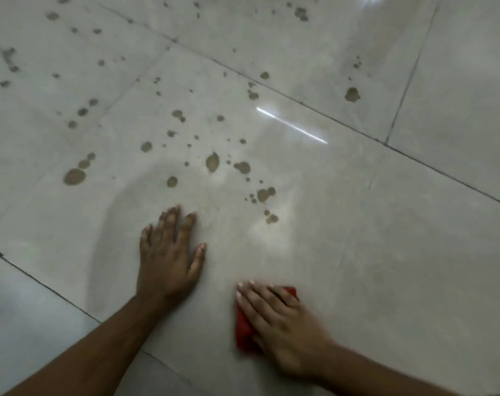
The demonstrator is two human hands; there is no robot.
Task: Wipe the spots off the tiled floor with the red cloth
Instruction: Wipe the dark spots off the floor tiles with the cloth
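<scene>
Red cloth at lower right, I see, lies under my right hand, fingers straight; left hand spread on the spotted floor.

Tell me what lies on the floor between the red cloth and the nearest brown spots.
In the head view, only bare, smeared tile lies between the red cloth under the right hand and the nearest spots. The left hand rests off to the side.

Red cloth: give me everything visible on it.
The red cloth is a plain red fabric piece, apparently folded or bunched, lying flat on the pale tiled floor low in the view. The right hand presses on it with straight fingers and hides most of it; only its left edge and a far corner show. No spots lie under or beside it. The image is blurred there.
</scene>
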